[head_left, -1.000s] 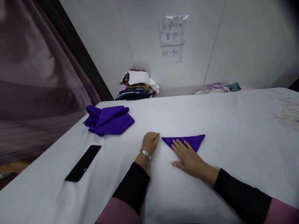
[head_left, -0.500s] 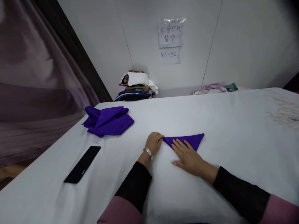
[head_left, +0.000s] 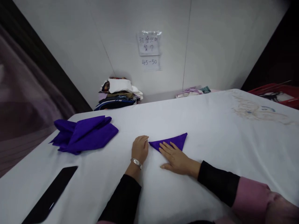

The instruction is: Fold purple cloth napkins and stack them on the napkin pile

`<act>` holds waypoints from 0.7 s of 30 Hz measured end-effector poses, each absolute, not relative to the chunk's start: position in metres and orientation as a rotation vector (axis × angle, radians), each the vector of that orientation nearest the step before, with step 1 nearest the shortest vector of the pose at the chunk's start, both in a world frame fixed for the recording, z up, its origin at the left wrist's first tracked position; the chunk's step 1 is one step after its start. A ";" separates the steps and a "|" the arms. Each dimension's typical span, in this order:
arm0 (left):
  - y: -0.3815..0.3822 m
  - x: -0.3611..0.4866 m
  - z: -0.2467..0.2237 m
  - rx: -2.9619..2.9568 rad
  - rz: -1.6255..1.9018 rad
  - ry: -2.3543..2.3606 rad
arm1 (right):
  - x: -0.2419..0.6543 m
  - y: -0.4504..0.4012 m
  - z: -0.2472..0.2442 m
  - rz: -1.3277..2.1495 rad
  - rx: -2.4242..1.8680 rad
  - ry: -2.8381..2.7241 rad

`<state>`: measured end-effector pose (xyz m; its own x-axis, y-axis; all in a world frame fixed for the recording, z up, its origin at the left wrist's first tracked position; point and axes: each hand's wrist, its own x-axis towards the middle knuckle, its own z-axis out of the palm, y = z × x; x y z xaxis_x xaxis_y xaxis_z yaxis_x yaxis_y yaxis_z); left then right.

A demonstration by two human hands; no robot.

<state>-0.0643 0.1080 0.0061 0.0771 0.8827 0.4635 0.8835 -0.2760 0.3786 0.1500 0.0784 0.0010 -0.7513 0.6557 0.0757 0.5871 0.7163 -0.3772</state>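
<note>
A small purple cloth folded into a triangle (head_left: pixel 178 141) lies on the white-covered table. My right hand (head_left: pixel 174 158) rests flat on its lower edge, fingers spread and thumb apart. My left hand (head_left: pixel 140 148), with a silver bracelet at the wrist, is beside the cloth's left tip; its fingers are curled together and whether they hold anything is too small to tell. A crumpled heap of purple cloth (head_left: pixel 85 134) sits on the table to the left.
At the lower left of the white table (head_left: pixel 210 133) lies a dark phone-like slab (head_left: pixel 51 194). Folded clothes (head_left: pixel 120 93) are stacked behind the far edge, with more cloth (head_left: pixel 191 91) to their right. Paper signs (head_left: pixel 149 48) hang on the wall. A red container (head_left: pixel 277 93) is at right.
The view has turned, shifting most things leftward. My left fingers, earlier pinching the triangle's left tip, now sit slightly apart from it. My right hand still lies on the cloth.
</note>
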 end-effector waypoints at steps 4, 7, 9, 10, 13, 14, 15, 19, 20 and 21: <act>0.095 -0.036 0.004 -2.666 -0.802 -1.656 | 0.148 0.079 0.004 0.520 -0.973 -2.692; 0.089 -0.023 -0.004 -2.821 -0.489 -1.709 | 0.146 0.079 0.006 0.540 -0.957 -2.665; 0.088 -0.022 -0.008 -2.826 -0.386 -1.767 | 0.145 0.080 0.006 0.558 -0.972 -2.658; 0.088 -0.022 -0.010 -2.822 -0.361 -1.778 | 0.146 0.080 0.006 0.566 -0.987 -2.656; 0.090 -0.024 -0.012 -2.799 -0.310 -1.769 | 0.157 0.079 0.005 0.565 -1.068 -2.625; 0.090 -0.024 -0.012 -2.793 -0.291 -1.762 | 0.163 0.079 0.005 0.552 -1.101 -2.613; 0.091 -0.023 -0.013 -2.786 -0.276 -1.755 | 0.170 0.079 0.005 0.535 -1.134 -2.604; 0.090 -0.020 -0.013 -2.768 -0.273 -1.732 | 0.202 0.082 0.006 0.482 -1.274 -2.579; 0.090 -0.020 -0.013 -2.766 -0.273 -1.730 | 0.209 0.083 0.006 0.475 -1.314 -2.569; 0.090 -0.019 -0.012 -2.764 -0.270 -1.730 | 0.214 0.085 0.006 0.467 -1.350 -2.560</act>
